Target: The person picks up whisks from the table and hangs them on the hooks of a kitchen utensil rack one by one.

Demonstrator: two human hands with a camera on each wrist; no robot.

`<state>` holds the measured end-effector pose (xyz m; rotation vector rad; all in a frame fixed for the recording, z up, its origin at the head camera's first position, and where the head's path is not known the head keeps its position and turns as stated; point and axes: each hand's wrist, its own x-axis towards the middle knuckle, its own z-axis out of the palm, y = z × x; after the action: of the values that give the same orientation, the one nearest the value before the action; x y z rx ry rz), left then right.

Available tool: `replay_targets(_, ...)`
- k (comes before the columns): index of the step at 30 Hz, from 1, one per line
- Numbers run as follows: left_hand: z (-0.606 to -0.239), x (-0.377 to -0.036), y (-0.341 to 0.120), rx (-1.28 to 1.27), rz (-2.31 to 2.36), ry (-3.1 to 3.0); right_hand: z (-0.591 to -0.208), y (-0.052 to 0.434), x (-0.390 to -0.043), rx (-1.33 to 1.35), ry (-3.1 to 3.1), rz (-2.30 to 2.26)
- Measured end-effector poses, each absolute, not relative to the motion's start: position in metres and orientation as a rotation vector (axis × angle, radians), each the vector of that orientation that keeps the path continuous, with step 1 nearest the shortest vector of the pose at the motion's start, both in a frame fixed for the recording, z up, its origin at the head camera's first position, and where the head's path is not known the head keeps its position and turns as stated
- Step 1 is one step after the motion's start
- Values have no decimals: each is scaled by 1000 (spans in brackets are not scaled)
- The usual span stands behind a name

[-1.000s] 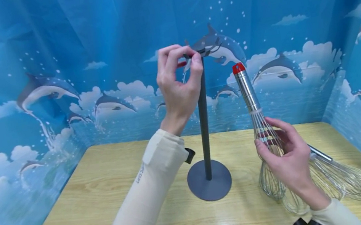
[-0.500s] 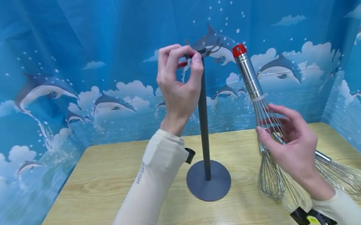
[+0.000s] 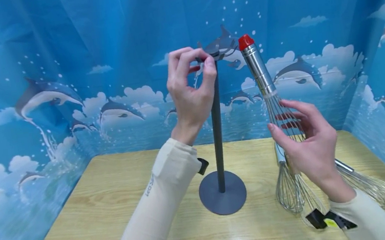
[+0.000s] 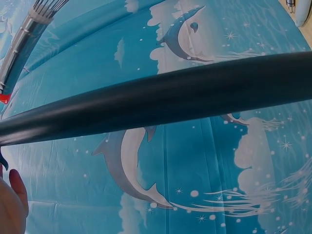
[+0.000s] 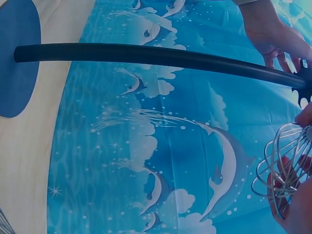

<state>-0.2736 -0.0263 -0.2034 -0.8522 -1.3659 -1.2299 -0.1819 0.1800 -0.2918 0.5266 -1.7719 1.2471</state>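
In the head view a dark stand with a round base (image 3: pixel 224 201) and an upright pole (image 3: pixel 218 132) carries a ring of hooks (image 3: pixel 221 53) on top. My left hand (image 3: pixel 189 83) pinches the near left side of that hook ring between thumb and fingers. To the right, my right hand (image 3: pixel 311 152) holds a metal whisk (image 3: pixel 260 73) by its wire loops, its red-capped handle tilted up and left, apart from the hooks. The right wrist view shows the whisk's wires (image 5: pixel 280 168) within the right hand's fingers. The pole (image 4: pixel 170 95) crosses the left wrist view.
More whisks lie on the wooden table (image 3: pixel 117 212) at the right: one wire whisk (image 3: pixel 289 192) partly behind the right forearm, another whisk (image 3: pixel 370 189) farther right. A blue dolphin-print curtain (image 3: pixel 128 30) encloses the back and sides.
My right hand has lifted the whisk, and its red end has lately shifted left toward the hook ring. The left hand stays on the ring and the stand has not moved.
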Motion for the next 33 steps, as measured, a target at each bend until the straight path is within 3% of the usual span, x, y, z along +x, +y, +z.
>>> replay_targets(33,-203,-273,-27,-859,-1260,-1362,-267,203,-202,595,-1784,983)
